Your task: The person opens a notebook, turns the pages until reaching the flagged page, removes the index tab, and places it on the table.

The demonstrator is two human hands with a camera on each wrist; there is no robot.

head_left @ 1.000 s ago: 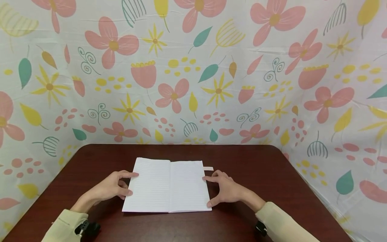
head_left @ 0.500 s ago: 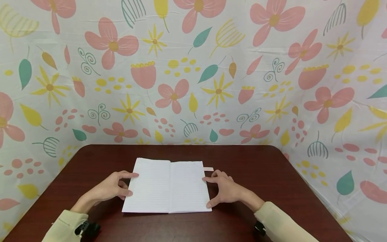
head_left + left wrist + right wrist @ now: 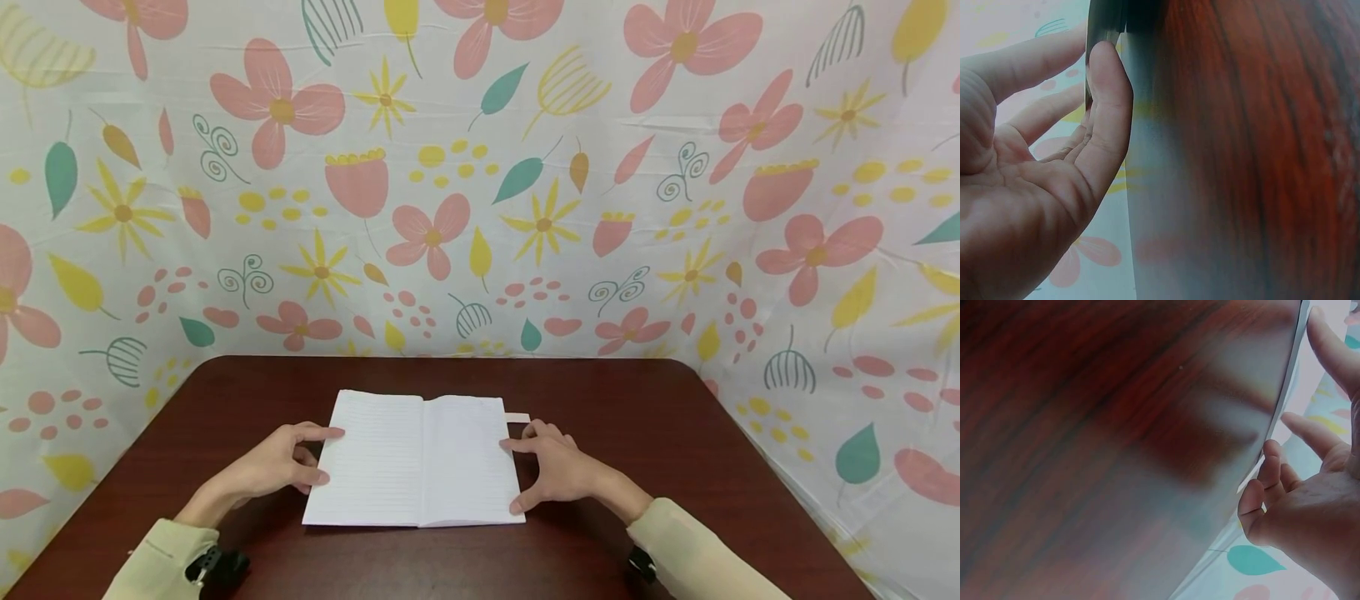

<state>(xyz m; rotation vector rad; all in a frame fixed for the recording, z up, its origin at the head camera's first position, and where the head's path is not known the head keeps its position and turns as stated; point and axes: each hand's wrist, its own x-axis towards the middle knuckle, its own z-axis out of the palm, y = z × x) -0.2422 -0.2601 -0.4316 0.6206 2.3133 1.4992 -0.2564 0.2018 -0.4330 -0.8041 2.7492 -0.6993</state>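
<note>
An open notebook (image 3: 372,462) with ruled white pages lies on the dark wooden table. My left hand (image 3: 276,461) grips its left edge, with a finger and the thumb over the page and the other fingers tucked beside or beneath it. At the right edge, my right hand (image 3: 564,468) holds the notebook, index finger and thumb spread along the right page (image 3: 467,467). That page bulges slightly near the spine. In the left wrist view the left hand (image 3: 1041,162) is seen close to the notebook's edge; in the right wrist view the right hand's remaining fingers (image 3: 1251,499) are curled.
A pale strip (image 3: 517,417) sticks out past the notebook's right edge. The glossy brown table (image 3: 600,392) reaches back to a white, flower-printed curtain (image 3: 480,167), which also runs along both sides.
My right hand has shifted very slightly left, and the right page now rises in a small curve near the spine. The left hand has stayed in place.
</note>
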